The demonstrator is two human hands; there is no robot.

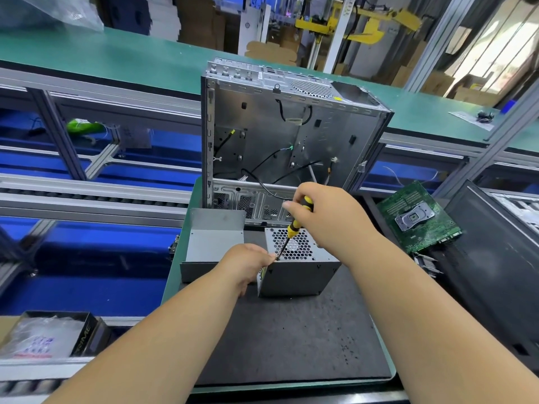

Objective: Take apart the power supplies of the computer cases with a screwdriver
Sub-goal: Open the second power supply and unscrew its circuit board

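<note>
Right hand (pixel 326 217) gripping screwdriver (pixel 294 225), tip at a top-corner screw; left hand (pixel 248 265) pinching beside it, bracing power supply (pixel 297 266) on dark surface (pixel 291 339), before open case (pixel 285 135). Best kept seated, pressed firmly, turned slowly.

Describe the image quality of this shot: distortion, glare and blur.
Head view: wide-angle lens bends the conveyor rails and bench edges; bright glare washes out the window area at upper right; the edges smear, while the power supply, screwdriver and both hands stay sharp under even light.
</note>
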